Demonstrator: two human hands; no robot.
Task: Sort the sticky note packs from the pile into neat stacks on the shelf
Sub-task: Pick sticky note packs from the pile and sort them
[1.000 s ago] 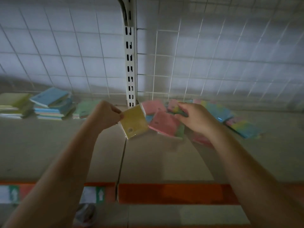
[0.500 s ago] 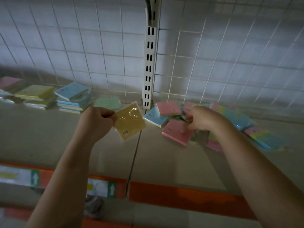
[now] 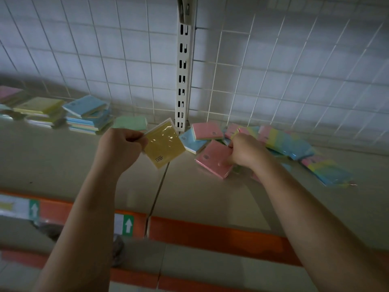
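Note:
My left hand (image 3: 121, 147) pinches a yellow sticky note pack (image 3: 163, 146) by its corner, held tilted above the shelf (image 3: 63, 165). My right hand (image 3: 245, 151) reaches into the loose pile (image 3: 273, 142) of pink, blue and rainbow packs and grips the edge of a pink pack (image 3: 213, 158) at the pile's front. Against the back grid on the left stand a blue stack (image 3: 88, 115), a yellow stack (image 3: 40, 111) and a single green pack (image 3: 130, 122). Part of a pink stack (image 3: 9, 92) shows at the far left edge.
A white slotted upright (image 3: 183, 76) splits the wire grid back wall (image 3: 294, 70). An orange price rail (image 3: 210, 230) with arrow labels runs along the shelf's front edge. A seam (image 3: 159, 190) divides the two shelf boards.
My left hand has stayed raised with the yellow pack. My right hand has slid from the top of the pile onto the front pink pack and closed on it.

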